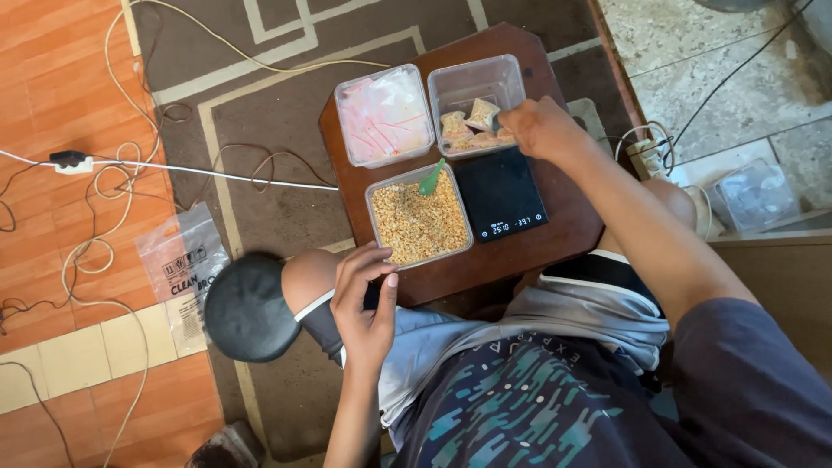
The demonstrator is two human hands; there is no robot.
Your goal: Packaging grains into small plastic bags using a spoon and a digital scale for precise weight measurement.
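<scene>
My right hand (542,128) reaches over the clear tub (477,82) at the back of the small brown table (563,234) and grips a small filled bag (484,113) lying among other filled bags. My left hand (366,299) hovers near my knee at the table's front edge, fingers loosely curled, empty. Just beyond it stands a clear tub of grain (419,221) with a green scoop (431,178) stuck in it. A black digital scale (500,192) sits to the right of the grain.
A lidded clear tub of empty plastic bags (384,115) stands at the back left. A dark round cushion (247,305) lies by my knee. Cables (130,165) and a plastic bag (182,256) lie on the floor at left.
</scene>
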